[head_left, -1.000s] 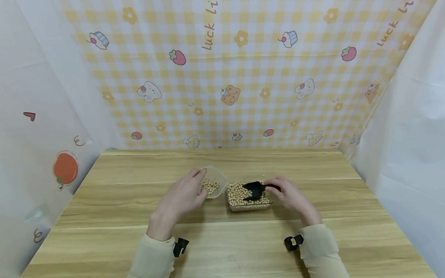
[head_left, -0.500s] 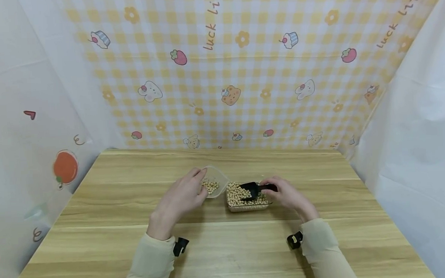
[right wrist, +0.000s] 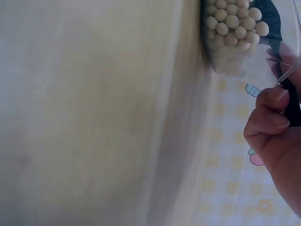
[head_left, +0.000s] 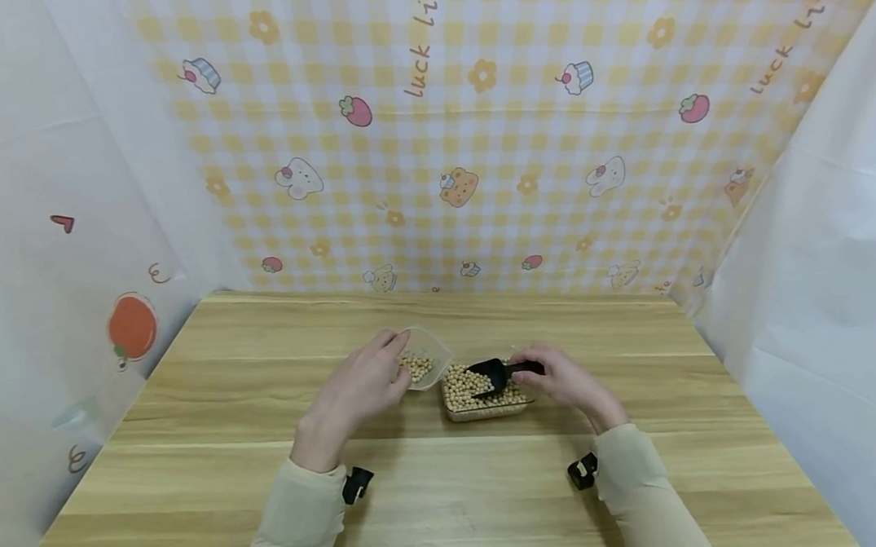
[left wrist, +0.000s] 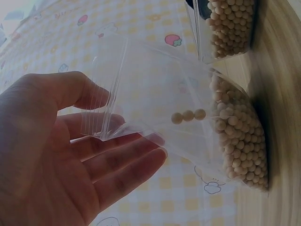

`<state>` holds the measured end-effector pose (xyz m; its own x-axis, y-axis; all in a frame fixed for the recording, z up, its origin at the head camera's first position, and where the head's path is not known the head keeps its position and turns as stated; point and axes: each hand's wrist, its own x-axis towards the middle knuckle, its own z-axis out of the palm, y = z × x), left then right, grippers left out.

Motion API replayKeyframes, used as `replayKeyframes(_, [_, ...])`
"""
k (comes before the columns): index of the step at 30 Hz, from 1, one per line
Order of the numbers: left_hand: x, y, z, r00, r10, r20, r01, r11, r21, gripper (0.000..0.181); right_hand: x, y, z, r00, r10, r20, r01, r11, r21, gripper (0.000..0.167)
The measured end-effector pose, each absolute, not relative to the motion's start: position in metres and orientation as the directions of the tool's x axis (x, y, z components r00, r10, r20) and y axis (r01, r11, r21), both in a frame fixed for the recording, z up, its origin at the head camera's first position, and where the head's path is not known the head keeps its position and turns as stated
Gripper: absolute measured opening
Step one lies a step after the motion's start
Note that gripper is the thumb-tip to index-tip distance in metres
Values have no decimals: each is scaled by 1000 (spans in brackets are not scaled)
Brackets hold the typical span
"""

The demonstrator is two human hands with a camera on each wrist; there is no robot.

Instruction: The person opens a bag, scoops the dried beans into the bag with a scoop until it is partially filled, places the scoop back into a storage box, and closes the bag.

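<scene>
My left hand (head_left: 365,381) pinches the rim of a clear plastic bag (left wrist: 155,80) between thumb and fingers. The bag stands on the table with its mouth spread, and pale round beans (left wrist: 240,141) fill its bottom. To its right sits a clear rectangular container (head_left: 486,414) full of the same beans. In my right hand (head_left: 563,380) is the handle of a black scoop (head_left: 497,374). The scoop's blade lies tilted among the beans in the container, its tip toward the bag and some beans on it. Part of the handle is hidden by my fingers.
The wooden table (head_left: 448,501) reaches back to a yellow checked cloth (head_left: 408,250) hung behind it. White cloth (head_left: 831,354) hangs along the right side, and another printed sheet along the left. A black wrist camera (head_left: 582,471) sits at my right cuff.
The scoop has shifted slightly left through the beans with my right hand. The container has also edged a little left, nearer the bag. My left hand keeps its hold on the bag.
</scene>
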<state>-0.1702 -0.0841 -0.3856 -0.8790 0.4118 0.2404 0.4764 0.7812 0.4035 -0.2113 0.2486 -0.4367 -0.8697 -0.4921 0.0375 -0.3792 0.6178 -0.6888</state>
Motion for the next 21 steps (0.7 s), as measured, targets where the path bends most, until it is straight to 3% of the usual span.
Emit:
replayKeyframes(13, [-168,-89,-385,-888,395,235,459,785,416,54,-217,250,-442,-887,-452,-95,-194,551,-812,36])
replayKeyframes(21, [-168,-86,-384,-883,406,235,469,783,410,54,-216,258,-445,-892,-439,-106,-148,506,-850,28])
